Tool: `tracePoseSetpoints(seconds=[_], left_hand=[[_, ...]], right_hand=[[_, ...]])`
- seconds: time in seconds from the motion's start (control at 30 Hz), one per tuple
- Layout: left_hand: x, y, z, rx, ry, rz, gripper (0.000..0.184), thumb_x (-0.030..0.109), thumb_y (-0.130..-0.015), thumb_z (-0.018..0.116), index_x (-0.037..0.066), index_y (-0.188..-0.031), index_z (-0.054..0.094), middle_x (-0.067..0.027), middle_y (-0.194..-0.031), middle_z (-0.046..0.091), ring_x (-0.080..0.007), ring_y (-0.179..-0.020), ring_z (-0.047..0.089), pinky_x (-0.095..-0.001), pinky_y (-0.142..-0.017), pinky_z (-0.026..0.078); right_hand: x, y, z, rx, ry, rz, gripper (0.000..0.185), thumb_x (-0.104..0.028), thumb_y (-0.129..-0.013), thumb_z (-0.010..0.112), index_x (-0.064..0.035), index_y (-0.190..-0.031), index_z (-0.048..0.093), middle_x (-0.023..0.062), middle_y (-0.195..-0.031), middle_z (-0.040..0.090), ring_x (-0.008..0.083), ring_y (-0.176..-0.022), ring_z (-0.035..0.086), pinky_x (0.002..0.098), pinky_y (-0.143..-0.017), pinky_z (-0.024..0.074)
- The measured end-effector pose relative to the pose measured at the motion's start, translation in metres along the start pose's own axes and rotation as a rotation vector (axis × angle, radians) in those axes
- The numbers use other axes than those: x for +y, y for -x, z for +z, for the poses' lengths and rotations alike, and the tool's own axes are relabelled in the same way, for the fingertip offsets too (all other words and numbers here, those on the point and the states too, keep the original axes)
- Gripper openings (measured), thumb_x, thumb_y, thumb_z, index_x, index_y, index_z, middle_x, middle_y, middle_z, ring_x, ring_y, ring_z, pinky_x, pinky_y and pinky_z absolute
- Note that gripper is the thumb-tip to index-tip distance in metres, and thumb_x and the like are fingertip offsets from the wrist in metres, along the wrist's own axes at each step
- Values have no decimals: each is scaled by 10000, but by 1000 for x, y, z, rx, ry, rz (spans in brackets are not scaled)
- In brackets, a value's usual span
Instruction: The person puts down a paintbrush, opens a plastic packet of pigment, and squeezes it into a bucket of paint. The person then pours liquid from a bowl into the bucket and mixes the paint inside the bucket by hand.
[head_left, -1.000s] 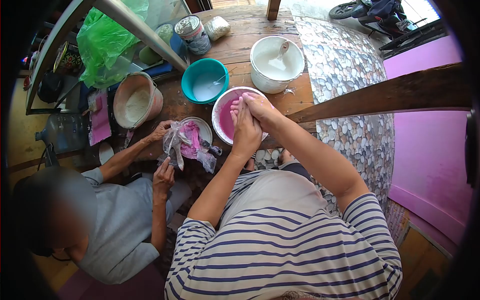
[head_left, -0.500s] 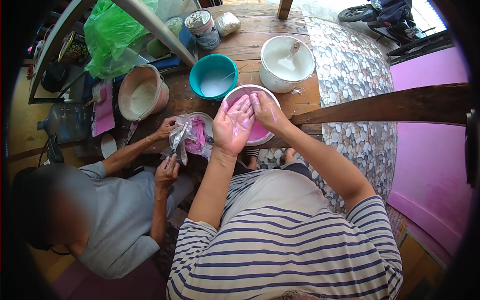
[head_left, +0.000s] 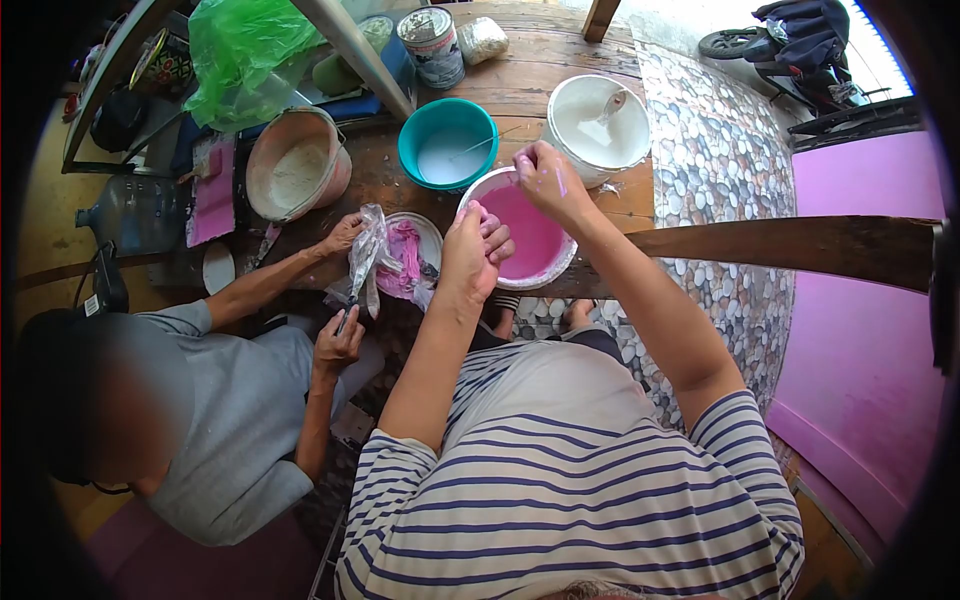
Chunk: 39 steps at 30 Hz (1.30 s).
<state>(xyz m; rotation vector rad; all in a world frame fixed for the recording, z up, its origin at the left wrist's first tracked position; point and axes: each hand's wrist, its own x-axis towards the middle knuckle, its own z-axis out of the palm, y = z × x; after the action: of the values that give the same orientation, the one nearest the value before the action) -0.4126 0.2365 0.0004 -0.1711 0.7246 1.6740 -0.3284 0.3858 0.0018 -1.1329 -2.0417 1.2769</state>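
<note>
Leftmost, well apart from the fingers, a co-worker (head_left: 235,420) is holding a crumpled clear bag (head_left: 368,242) beside a white dish (head_left: 434,240) carrying pink material (head_left: 404,245). Next, the left hand (head_left: 466,258) is hanging at the near-left rim of the pink-filled tub (head_left: 547,277), its fingers (head_left: 496,240) curling loosely inward. The tub is sitting directly between and beneath the two sets of fingers. A teal bucket (head_left: 440,113), holding whitish liquid, is standing just beyond the left fingers. The right hand (head_left: 556,192) is hovering above the tub's far-right rim, fingers bending tightly together; whether they are pinching anything, I cannot tell. A white bucket (head_left: 572,103) is standing just beyond the right fingers. Change noted: the hands are no longer touching palm to palm but standing apart, leaving the pink contents showing between them.
</note>
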Motion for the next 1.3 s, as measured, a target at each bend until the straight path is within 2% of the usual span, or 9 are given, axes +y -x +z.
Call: tracePoseSetpoints(seconds=[0.07,0.33,0.63,0.73,0.8,1.03,1.13,1.23,1.3], left_hand=[[8,3,21,134,-83,32,212,188,-1053,461,132,-849,439,41,-606,310,-72,-467,278,-243,-447,245],[22,-8,22,130,-242,186,89,33,-945,558,78,-912,488,-1,-689,469,-97,-566,435,-266,-510,375],[111,-137,-18,397,-470,258,142,126,-971,525,5,-1045,534,-81,-882,566,-192,-816,572,-340,-679,490],[115,-187,-47,552,-272,185,465,199,-996,437,-122,-1325,368,-293,-1355,426,-413,-1305,441,-494,-1074,404],[110,-164,-2,657,-271,172,406,198,-976,456,-72,-1279,454,-254,-1320,478,-389,-1252,477,-485,-1048,424],[104,-185,-7,728,-170,256,370,104,-931,358,32,-1144,651,-173,-1211,665,-319,-1036,677,-463,-927,539],[99,-209,-44,752,-133,230,351,109,-935,362,26,-1121,647,-173,-1168,672,-305,-1024,679,-434,-895,552],[96,-200,-32,747,-18,241,313,115,-929,383,24,-1089,635,-176,-1089,673,-298,-947,689,-432,-854,568],[98,-193,-27,698,-71,139,303,142,-937,395,29,-1091,630,-177,-1097,670,-301,-968,679,-445,-850,568]], right_hand=[[5,-25,4,-66,141,-13,323,-236,-937,547,55,-925,687,273,-939,682,432,-934,655,478,-860,508],[-11,-46,13,-302,539,126,312,-262,-894,601,12,-961,735,274,-992,698,424,-977,676,462,-897,521],[-15,-78,71,-327,-361,268,278,-146,-951,537,80,-1026,680,136,-945,684,218,-838,667,307,-766,541],[-21,-101,104,-210,-740,715,217,-87,-934,492,67,-981,637,173,-936,661,269,-834,670,358,-786,567],[6,-127,139,-90,-672,827,224,-119,-914,434,2,-839,606,135,-745,593,224,-633,592,342,-570,500],[20,-165,172,146,-493,1025,287,-151,-969,392,-24,-952,649,123,-988,679,272,-883,650,425,-685,540],[88,-192,212,-350,-1080,1213,215,-149,-987,394,-76,-893,573,79,-748,549,246,-603,518,409,-548,472],[61,-179,206,-239,-937,1033,187,-124,-934,422,-61,-818,555,90,-701,514,223,-521,482,376,-431,427],[34,-155,190,-171,-632,785,264,-176,-939,460,18,-890,631,181,-848,655,323,-645,634,487,-581,520]])
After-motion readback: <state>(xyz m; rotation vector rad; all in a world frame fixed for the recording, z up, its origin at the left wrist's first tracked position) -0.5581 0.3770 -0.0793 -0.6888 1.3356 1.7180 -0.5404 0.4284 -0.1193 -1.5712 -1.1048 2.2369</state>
